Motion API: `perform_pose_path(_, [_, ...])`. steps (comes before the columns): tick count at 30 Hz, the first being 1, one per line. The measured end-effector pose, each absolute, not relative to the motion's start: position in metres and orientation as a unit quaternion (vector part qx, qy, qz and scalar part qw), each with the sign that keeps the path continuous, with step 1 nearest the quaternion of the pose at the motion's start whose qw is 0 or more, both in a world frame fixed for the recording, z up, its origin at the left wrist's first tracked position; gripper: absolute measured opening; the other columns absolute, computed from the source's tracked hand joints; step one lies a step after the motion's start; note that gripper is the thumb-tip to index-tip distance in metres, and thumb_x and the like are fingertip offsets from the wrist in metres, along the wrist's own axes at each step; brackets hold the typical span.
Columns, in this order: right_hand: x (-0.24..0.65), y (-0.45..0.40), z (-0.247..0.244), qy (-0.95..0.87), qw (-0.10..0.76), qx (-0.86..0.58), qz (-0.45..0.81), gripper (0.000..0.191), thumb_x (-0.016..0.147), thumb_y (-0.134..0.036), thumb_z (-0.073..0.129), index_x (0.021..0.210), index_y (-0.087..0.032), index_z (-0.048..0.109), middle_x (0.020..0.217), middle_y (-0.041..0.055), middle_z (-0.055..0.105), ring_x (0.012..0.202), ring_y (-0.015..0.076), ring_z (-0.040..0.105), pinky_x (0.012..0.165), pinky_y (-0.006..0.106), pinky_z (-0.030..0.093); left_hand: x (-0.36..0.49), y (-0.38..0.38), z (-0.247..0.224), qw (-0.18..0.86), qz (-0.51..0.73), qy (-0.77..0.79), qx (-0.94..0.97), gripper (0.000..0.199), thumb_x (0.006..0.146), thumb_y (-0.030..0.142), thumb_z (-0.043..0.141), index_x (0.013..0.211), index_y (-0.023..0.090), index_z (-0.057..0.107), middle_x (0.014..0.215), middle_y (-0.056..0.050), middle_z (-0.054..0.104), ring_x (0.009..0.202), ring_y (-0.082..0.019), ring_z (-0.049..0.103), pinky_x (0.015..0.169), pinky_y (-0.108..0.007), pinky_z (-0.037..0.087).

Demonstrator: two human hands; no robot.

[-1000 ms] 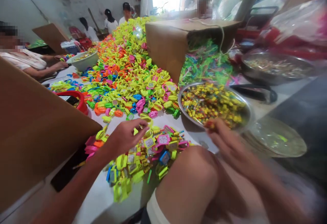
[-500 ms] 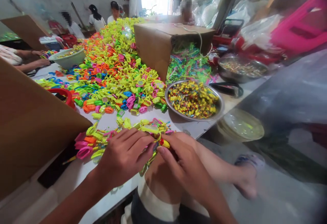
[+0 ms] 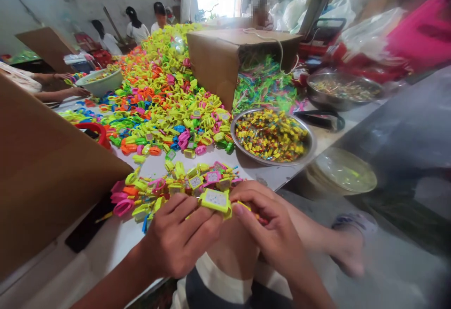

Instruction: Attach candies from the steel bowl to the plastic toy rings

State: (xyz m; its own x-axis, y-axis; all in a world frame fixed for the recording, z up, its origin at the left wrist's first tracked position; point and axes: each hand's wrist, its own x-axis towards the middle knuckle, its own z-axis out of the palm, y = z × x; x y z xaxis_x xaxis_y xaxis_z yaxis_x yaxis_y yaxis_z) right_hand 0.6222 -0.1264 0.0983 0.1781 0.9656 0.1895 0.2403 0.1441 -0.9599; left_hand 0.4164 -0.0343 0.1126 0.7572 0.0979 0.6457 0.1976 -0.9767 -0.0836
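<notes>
My left hand point(image 3: 179, 236) grips a yellow toy watch point(image 3: 215, 199) with its pale square face turned up. Close on its right, my right hand point(image 3: 273, 224) pinches a small yellow-and-red wrapped piece point(image 3: 244, 204) at the watch's strap end; the fingers partly cover it. Whether the piece sits inside the strap I cannot tell. Just beyond my hands lies a small heap of toy watches point(image 3: 195, 181), mostly yellow and pink, with thin coloured sticks among them. Both hands are above my knee at the table edge.
A metal bowl point(image 3: 310, 151) of small yellow-and-red pieces stands beyond my right hand. Behind it, a cardboard box point(image 3: 213, 67) lies on its side, spilling green strips. A large pile of toy watches point(image 3: 165, 97) fills the table's middle. Another cardboard box point(image 3: 45, 173) blocks the left.
The toy watch in my left hand has turned so its face shows upward. My right hand has shifted slightly right and down with the small piece. The camera view has shifted a little.
</notes>
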Motion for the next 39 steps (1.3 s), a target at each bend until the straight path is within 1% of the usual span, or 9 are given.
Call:
perform_pose_path(2, [0.622,-0.125,0.095,-0.538,0.526,-0.555,0.353,0.018,0.104,-0.040,0.065,0.107,-0.028,0.079,0.106,0.0057,0.080,0.103,0.0249,0.076,0.081,0.033,0.065,0.416,-0.035,0.109,0.061,-0.339,-0.094,-0.934,0.020,0.091,0.011,0.079,0.108,0.014,0.069,0.086,-0.003,0.080,0.073,-0.020,0.066,0.071,-0.040,0.047])
perform_pose_path(4, [0.620,-0.123,0.088,-0.546,0.513,-0.564,0.346,0.020,0.104,-0.040,0.065,0.113,-0.030,0.080,0.111,0.0055,0.080,0.108,0.0263,0.076,0.089,0.037,0.066,0.416,-0.032,0.106,0.056,-0.337,-0.113,-0.933,0.021,0.092,0.010,0.078,0.110,0.014,0.069,0.087,-0.003,0.080,0.075,-0.020,0.068,0.071,-0.040,0.046])
perform_pose_path(8, [0.615,-0.126,0.075,-0.546,0.502,-0.591,0.317,0.027,0.103,-0.041,0.066,0.128,-0.042,0.077,0.123,0.0034,0.079,0.121,0.0320,0.073,0.101,0.047,0.065,0.414,-0.024,0.100,0.050,-0.321,-0.140,-0.935,0.021,0.093,0.008,0.077,0.111,0.014,0.070,0.090,-0.003,0.081,0.077,-0.021,0.069,0.072,-0.040,0.046])
perform_pose_path(11, [0.617,-0.131,0.072,-0.556,0.486,-0.602,0.304,0.033,0.101,-0.041,0.069,0.132,-0.049,0.075,0.126,0.0018,0.079,0.123,0.0337,0.073,0.102,0.046,0.066,0.410,-0.021,0.095,0.039,-0.320,-0.142,-0.936,0.025,0.091,0.007,0.078,0.115,0.013,0.070,0.095,-0.004,0.082,0.079,-0.021,0.069,0.073,-0.040,0.045])
perform_pose_path(15, [0.618,-0.134,0.075,-0.571,0.456,-0.605,0.317,0.032,0.101,-0.042,0.069,0.131,-0.050,0.076,0.122,-0.0006,0.080,0.123,0.0330,0.074,0.105,0.045,0.065,0.406,-0.022,0.090,0.030,-0.319,-0.133,-0.938,0.032,0.092,0.006,0.078,0.123,0.011,0.070,0.102,-0.007,0.082,0.084,-0.023,0.069,0.075,-0.040,0.044])
perform_pose_path(25, [0.608,-0.143,0.070,-0.527,0.484,-0.593,0.370,0.035,0.103,-0.049,0.068,0.136,-0.042,0.076,0.123,-0.0014,0.081,0.120,0.0279,0.075,0.107,0.036,0.062,0.407,-0.032,0.089,0.032,-0.318,-0.096,-0.943,0.027,0.096,0.009,0.071,0.123,0.008,0.071,0.106,-0.010,0.082,0.086,-0.025,0.068,0.073,-0.042,0.043])
perform_pose_path(31, [0.613,-0.152,0.070,-0.512,0.465,-0.608,0.389,0.036,0.101,-0.051,0.070,0.135,-0.043,0.075,0.124,-0.0016,0.080,0.127,0.0322,0.071,0.110,0.045,0.061,0.407,-0.035,0.091,0.048,-0.304,-0.070,-0.949,0.020,0.099,0.012,0.066,0.116,0.010,0.074,0.102,-0.009,0.082,0.079,-0.023,0.064,0.070,-0.043,0.042])
perform_pose_path(34, [0.614,-0.156,0.073,-0.515,0.460,-0.602,0.401,0.041,0.103,-0.051,0.067,0.142,-0.039,0.072,0.134,0.0000,0.077,0.131,0.0320,0.069,0.114,0.047,0.057,0.410,-0.036,0.090,0.045,-0.303,-0.071,-0.949,0.020,0.099,0.013,0.065,0.117,0.011,0.074,0.098,-0.008,0.081,0.079,-0.022,0.064,0.069,-0.043,0.042])
perform_pose_path(39, [0.614,-0.161,0.083,-0.516,0.452,-0.589,0.427,0.046,0.111,-0.048,0.055,0.150,-0.026,0.066,0.142,0.0074,0.073,0.128,0.0265,0.069,0.112,0.038,0.055,0.418,-0.037,0.087,0.033,-0.311,-0.048,-0.948,0.020,0.100,0.013,0.064,0.117,0.011,0.073,0.099,-0.008,0.081,0.080,-0.023,0.063,0.069,-0.044,0.043])
